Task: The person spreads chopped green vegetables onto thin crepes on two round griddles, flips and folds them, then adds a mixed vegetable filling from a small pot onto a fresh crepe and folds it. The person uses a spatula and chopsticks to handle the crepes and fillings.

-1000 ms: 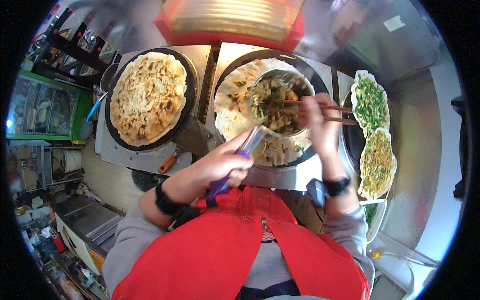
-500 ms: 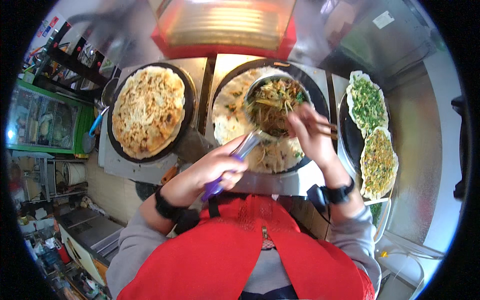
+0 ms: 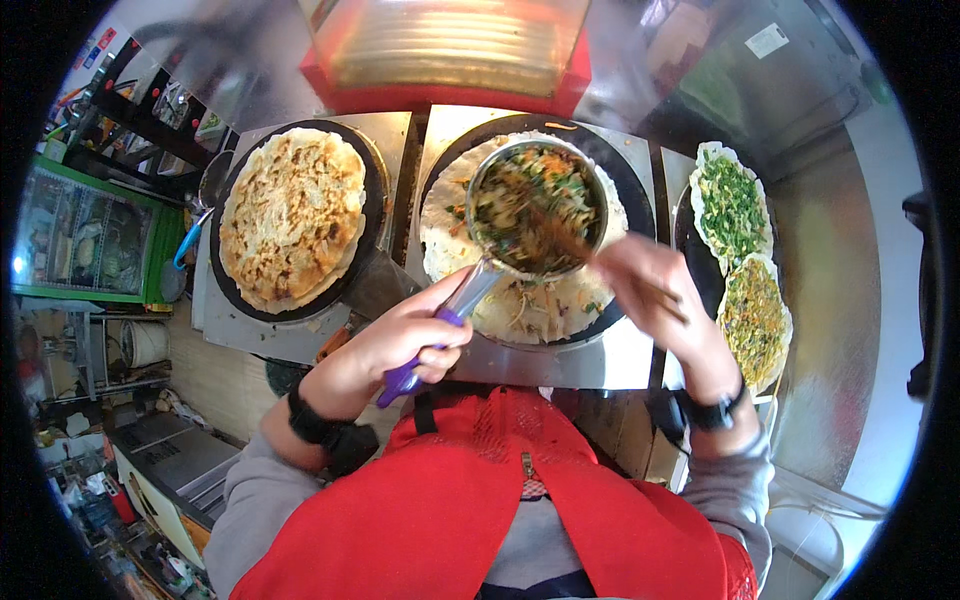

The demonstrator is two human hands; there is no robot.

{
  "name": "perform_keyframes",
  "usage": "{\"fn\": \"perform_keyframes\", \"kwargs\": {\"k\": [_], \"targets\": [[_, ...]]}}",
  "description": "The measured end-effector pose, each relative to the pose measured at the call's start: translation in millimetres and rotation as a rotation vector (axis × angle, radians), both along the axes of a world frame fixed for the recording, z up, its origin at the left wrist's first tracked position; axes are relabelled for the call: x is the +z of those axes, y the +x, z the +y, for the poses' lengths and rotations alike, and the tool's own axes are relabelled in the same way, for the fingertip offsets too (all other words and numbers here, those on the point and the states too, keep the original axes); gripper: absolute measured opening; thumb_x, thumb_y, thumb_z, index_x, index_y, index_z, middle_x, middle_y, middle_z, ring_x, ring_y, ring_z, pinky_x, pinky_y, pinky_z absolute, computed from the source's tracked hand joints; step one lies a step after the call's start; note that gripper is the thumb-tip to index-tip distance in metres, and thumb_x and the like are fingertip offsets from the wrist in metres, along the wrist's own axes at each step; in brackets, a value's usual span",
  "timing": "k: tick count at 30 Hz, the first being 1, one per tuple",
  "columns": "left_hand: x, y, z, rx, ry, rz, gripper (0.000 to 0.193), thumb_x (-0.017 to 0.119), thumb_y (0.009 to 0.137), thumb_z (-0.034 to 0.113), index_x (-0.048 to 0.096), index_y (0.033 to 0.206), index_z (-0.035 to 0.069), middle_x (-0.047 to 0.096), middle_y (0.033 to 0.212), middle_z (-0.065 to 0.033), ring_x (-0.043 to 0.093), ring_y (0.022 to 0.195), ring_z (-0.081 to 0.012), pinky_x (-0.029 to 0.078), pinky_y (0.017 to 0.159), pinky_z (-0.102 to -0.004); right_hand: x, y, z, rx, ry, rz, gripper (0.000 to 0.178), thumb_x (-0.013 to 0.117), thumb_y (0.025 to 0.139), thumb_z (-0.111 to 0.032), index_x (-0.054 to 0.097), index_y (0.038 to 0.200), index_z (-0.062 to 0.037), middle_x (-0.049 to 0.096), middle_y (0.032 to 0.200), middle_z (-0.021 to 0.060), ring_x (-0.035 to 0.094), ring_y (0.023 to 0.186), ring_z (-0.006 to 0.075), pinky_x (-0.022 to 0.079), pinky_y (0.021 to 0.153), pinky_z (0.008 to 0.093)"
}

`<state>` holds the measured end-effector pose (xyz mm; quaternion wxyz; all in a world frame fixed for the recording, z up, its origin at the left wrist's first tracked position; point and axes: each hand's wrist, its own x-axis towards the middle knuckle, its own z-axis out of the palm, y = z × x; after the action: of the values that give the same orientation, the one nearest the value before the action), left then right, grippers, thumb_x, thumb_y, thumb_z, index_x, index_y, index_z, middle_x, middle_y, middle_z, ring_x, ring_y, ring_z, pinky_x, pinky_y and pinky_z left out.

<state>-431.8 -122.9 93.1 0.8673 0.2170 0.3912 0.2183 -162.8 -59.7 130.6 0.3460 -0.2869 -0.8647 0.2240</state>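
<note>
My left hand is wrapped round the purple-gripped handle of a round metal pan. Mixed chopped vegetables fill the pan, which is held over a pale flatbread on the middle black griddle. Bits of filling lie scattered on that flatbread. At the pan's right side, my right hand is closed on brown chopsticks; they blur with motion, and their tips are in or over the filling.
On the left griddle lies a browned flatbread. Beside it are a spatula and a blue-handled utensil. Two topped flatbreads, green and yellowish, lie at the right. A red-edged lit box stands behind.
The pan has shifted slightly left and up, and its filling has been stirred, with more green and orange showing. My right hand has moved right and down, away from the pan's middle.
</note>
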Motion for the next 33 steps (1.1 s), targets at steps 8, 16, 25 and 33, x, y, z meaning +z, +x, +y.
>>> {"fn": "perform_keyframes", "kwargs": {"k": [8, 16, 25, 33], "targets": [[-9, 1, -9, 0.006, 0.013, -0.165, 0.075, 0.047, 0.089, -0.001, 0.015, 0.151, 0.028, 0.039, 0.072, 0.0029, 0.034, 0.05, -0.0042, 0.027, 0.043, -0.0195, -3, 15, 73, -0.361, -0.347, 0.056, 0.02, 0.06, 0.094, -0.019, 0.061, 0.09, 0.0007, 0.062, 0.071, 0.0037, 0.056, 0.057, 0.0083, 0.047, 0.052, 0.0239], [-26, 11, -15, 0.108, -0.036, -0.173, 0.08, 0.048, 0.088, -0.004, 0.012, 0.151, 0.029, 0.043, 0.076, 0.0009, 0.036, 0.05, -0.0057, 0.031, 0.045, -0.0214, -101, 37, -17, -0.482, -0.924, 0.725, 0.018, 0.054, 0.097, -0.016, 0.053, 0.084, -0.0026, 0.064, 0.072, 0.0118, 0.061, 0.054, 0.0144, 0.05, 0.046, 0.0238], [-6, 23, -4, 0.081, -0.078, -0.243, 0.079, 0.046, 0.088, -0.003, 0.01, 0.151, 0.031, 0.037, 0.066, 0.0038, 0.032, 0.045, -0.0042, 0.029, 0.041, -0.0202, -71, -18, -22, -0.735, -0.562, 0.836, 0.02, 0.051, 0.098, -0.021, 0.052, 0.087, -0.0045, 0.063, 0.073, 0.0082, 0.061, 0.062, 0.0129, 0.05, 0.053, 0.0241], [10, 20, 3, 0.055, -0.064, -0.271, 0.076, 0.045, 0.088, -0.005, 0.014, 0.151, 0.026, 0.04, 0.069, 0.0039, 0.032, 0.046, -0.003, 0.029, 0.041, -0.0192, -57, -8, -7, -0.533, -0.347, 0.355, 0.018, 0.056, 0.095, -0.016, 0.057, 0.082, -0.0049, 0.06, 0.067, 0.0062, 0.057, 0.055, 0.0092, 0.047, 0.047, 0.0228]]}}
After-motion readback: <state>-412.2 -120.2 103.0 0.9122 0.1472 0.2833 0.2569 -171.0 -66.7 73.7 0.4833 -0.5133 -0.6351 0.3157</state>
